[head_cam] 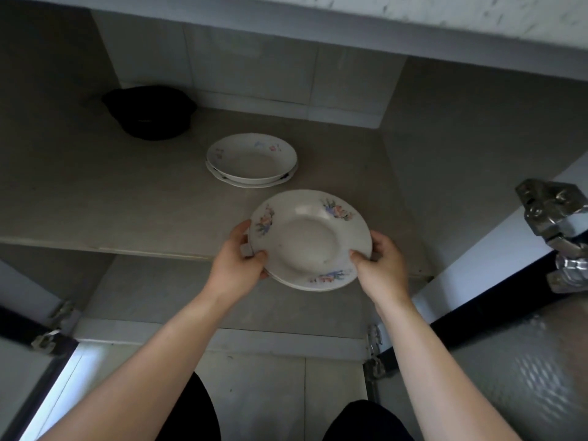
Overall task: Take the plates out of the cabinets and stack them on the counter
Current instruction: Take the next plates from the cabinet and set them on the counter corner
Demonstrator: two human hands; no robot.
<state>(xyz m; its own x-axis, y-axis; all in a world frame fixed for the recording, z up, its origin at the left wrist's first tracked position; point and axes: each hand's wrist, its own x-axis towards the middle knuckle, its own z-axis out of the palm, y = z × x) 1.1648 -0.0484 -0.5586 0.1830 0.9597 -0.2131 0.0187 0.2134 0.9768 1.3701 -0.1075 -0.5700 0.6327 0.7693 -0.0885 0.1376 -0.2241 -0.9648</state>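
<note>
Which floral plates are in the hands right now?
The near floral plates, gripped at the rim by the left hand and right hand. The other stack sits untouched farther back on the shelf.

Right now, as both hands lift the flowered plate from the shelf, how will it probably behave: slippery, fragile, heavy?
The flowered plate looks like glazed ceramic, so probably stiff, fragile and rather slippery. A second rim shows beneath it, so the load may be two plates, heavier, and the lower could slide. The left hand and right hand grip opposite rims, which should keep it level.

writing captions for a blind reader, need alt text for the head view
Both hands, left hand and right hand, hold a floral plate at the cabinet shelf edge. Behind it sit stacked plates and a black bowl.
</note>
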